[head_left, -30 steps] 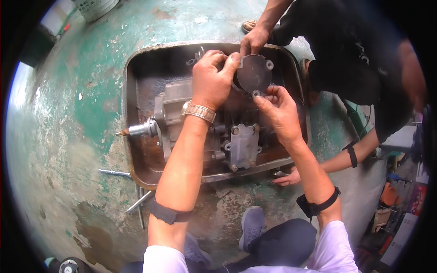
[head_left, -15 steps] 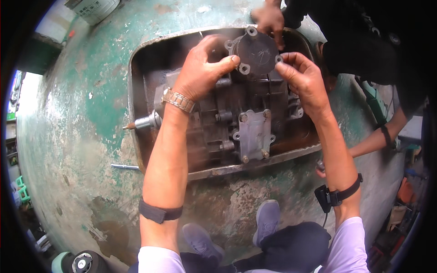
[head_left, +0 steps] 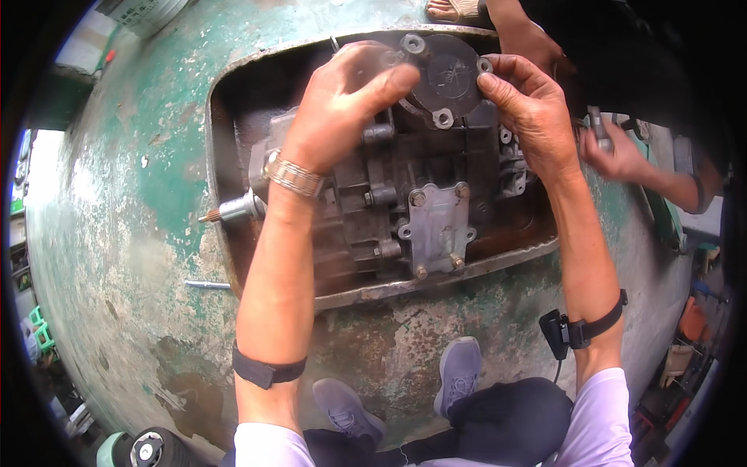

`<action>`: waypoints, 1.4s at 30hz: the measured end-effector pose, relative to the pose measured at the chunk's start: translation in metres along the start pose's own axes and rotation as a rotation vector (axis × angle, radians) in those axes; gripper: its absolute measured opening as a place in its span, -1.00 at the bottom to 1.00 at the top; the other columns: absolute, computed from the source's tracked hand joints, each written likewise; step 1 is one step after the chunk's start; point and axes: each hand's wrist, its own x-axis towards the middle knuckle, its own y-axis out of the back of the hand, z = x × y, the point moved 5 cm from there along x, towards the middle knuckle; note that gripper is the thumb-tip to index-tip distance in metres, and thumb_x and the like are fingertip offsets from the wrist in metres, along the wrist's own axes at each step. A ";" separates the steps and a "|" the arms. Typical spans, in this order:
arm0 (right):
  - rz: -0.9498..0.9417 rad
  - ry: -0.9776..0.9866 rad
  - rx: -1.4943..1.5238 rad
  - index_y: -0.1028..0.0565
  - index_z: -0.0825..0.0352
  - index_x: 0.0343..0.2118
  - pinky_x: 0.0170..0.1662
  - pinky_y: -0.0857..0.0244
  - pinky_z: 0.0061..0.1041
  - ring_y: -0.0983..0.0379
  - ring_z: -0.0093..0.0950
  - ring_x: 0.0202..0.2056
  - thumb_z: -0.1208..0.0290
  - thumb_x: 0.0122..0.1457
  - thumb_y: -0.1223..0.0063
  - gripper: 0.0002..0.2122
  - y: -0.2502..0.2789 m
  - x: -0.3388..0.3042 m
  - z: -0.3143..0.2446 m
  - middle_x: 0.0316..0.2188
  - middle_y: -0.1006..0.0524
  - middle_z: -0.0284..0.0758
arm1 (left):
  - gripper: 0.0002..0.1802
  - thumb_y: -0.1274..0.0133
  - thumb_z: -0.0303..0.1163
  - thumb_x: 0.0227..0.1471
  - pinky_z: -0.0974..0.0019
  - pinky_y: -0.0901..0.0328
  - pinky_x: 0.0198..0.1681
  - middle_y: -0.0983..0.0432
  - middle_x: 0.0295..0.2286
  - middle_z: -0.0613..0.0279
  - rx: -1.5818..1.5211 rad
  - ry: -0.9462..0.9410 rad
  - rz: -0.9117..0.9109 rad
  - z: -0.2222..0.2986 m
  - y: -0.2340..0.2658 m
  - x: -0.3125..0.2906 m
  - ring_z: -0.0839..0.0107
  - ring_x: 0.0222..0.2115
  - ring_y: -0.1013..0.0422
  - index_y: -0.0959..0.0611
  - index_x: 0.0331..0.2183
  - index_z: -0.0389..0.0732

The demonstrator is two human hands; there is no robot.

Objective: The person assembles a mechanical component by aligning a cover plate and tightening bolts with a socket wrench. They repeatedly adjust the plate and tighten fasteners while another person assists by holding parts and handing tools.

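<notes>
Footing: your grey shoes [head_left: 459, 373] stand on the worn green floor [head_left: 148, 257], short of the tray.
Tray: a deep metal tray [head_left: 350, 297] lies ahead of you, its near rim running crosswise.
Loose tool: a slim metal rod [head_left: 207, 285] lies on the floor, by the tray's near left corner.
Housing: a gearbox-like casting [head_left: 342, 237] sits in the tray; its splined shaft [head_left: 233, 209] projects past the left rim.
Bolted plate: a pale rectangular cover plate [head_left: 440, 229] is on the near side of the casting.
Right hand: yours [head_left: 537, 109] pinches one lug of the round cover between thumb and fingers.
Left hand: yours [head_left: 334, 101] is blurred, thumb overlapping the cover's left edge; whether it grips cannot be determined.
Round cover: the dark lugged disc [head_left: 455, 78] is over the casting's far part, face upward; contact beneath is hidden.
Step in hand: judged to be handling and orienting this cover.
Next move: judged to call for a sure two-sided hold and a level face.
Co-worker: a hand [head_left: 618, 152] beyond the right rim holds a metal cylinder [head_left: 597, 128].
</notes>
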 end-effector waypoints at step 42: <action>-0.204 -0.466 -0.283 -0.44 0.55 0.01 -0.09 -0.41 -0.56 -0.51 -0.59 -0.17 0.41 0.00 -0.44 -0.45 -0.010 0.016 0.003 -0.16 -0.58 -0.28 | -0.46 -0.38 -0.32 -0.22 -0.03 -0.23 0.04 -0.38 -0.08 -0.18 0.435 -0.098 0.327 0.010 -0.011 -0.014 -0.11 -0.06 -0.29 -0.58 -0.18 -0.37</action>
